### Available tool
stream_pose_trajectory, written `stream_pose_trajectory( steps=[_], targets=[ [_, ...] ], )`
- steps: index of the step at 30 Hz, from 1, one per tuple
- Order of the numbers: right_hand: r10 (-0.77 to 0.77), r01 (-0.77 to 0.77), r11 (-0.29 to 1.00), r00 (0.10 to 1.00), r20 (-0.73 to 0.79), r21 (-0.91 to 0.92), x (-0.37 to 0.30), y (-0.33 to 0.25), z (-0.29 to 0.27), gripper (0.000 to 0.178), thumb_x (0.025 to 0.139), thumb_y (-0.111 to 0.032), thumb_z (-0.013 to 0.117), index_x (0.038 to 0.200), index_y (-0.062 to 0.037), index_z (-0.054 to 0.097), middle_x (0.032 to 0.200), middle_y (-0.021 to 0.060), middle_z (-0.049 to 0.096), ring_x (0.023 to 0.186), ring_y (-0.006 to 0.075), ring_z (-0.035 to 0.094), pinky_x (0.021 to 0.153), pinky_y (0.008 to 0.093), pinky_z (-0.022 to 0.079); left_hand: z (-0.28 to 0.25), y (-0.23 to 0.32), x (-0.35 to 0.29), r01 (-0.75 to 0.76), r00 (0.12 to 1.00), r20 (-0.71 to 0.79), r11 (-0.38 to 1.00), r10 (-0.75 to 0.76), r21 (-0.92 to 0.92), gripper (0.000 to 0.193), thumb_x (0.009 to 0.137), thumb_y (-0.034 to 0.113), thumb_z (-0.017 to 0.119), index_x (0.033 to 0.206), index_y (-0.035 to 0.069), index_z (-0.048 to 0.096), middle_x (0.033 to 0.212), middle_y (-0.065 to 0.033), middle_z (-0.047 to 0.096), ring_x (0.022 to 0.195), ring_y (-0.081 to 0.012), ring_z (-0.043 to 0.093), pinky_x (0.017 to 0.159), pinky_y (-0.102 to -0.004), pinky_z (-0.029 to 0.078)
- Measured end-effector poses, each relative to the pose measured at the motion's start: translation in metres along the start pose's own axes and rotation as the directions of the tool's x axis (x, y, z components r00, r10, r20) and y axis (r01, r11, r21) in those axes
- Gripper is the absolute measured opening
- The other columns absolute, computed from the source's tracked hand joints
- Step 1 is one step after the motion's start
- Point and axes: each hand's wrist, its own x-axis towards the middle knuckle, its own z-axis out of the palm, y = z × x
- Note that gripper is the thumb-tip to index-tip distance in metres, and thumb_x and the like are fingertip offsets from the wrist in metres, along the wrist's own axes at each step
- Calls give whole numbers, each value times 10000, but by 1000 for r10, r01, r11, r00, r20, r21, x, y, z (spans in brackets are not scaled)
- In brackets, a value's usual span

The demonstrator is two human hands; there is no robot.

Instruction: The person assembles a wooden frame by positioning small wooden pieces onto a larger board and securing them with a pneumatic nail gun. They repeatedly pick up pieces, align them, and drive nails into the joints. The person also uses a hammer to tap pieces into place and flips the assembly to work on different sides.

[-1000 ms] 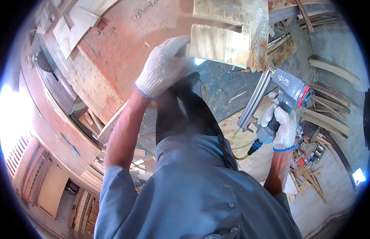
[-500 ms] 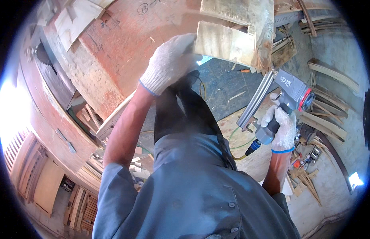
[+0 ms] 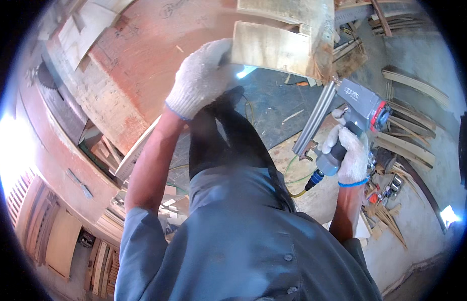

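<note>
My left hand, in a white knit glove, grips the left end of a pale wooden board; its fingertips are partly hidden at the board's edge. The board stands at the near edge of a reddish wooden worktable. Wrapped round the handle of a grey pneumatic nail gun is my gloved right hand. The gun's nose points up and touches or nearly touches the wood at the board's right end. From the handle's base runs a yellow air hose with a blue coupling.
A circular saw blade shows at the left. Thin pale boards lie on the table's far left. An orange-handled screwdriver rests below the board. Wooden strips lean along the right wall, with offcuts on the floor.
The board, both hands and the nail gun have shifted slightly left and up in the picture, along with the surroundings. Both grips are unchanged.
</note>
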Motion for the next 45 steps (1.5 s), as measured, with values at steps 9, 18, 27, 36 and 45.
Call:
stream_pose_trajectory(
  steps=[9,18,27,36,45],
  targets=[
    [-56,31,954,996,-73,-300,-10,-10,-4,505,931,-183,681,1368,43,564,728,69,625,620,187,626,633,357,544,1,-11,-2,24,999,25,999,-23,-35,441,893,303,768,1262,80,679,1122,-205,716,1038,-420,696,885,-472,563],
    [141,-60,941,965,223,-333,-15,-45,27,471,849,61,676,1313,10,614,804,55,690,678,151,675,640,288,527,-1,-8,-6,25,1000,-16,998,-25,-56,505,888,349,785,1302,82,673,1189,-183,725,1086,-407,698,918,-468,565],
    [233,-18,797,931,279,-604,12,-54,78,210,842,-33,765,1042,-38,701,783,16,695,700,113,673,667,306,537,-5,-4,-1,93,994,56,993,-89,-67,484,912,383,736,1274,66,676,1192,-203,715,1104,-420,688,948,-494,553],
    [226,22,673,946,234,-740,15,-57,94,275,860,-101,766,1108,-5,698,940,62,715,855,154,695,773,356,555,-5,-12,-1,103,991,91,992,-95,-80,514,908,291,791,1340,59,636,1176,-182,719,1090,-366,716,929,-437,573],
    [122,253,483,928,351,-838,8,-52,96,340,889,-11,702,1228,-3,675,912,49,736,767,118,687,722,310,568,-25,-36,-37,338,907,-76,825,-413,-453,444,986,124,574,1420,37,608,1324,-256,680,1239,-404,665,1067,-431,517]
  ],
)
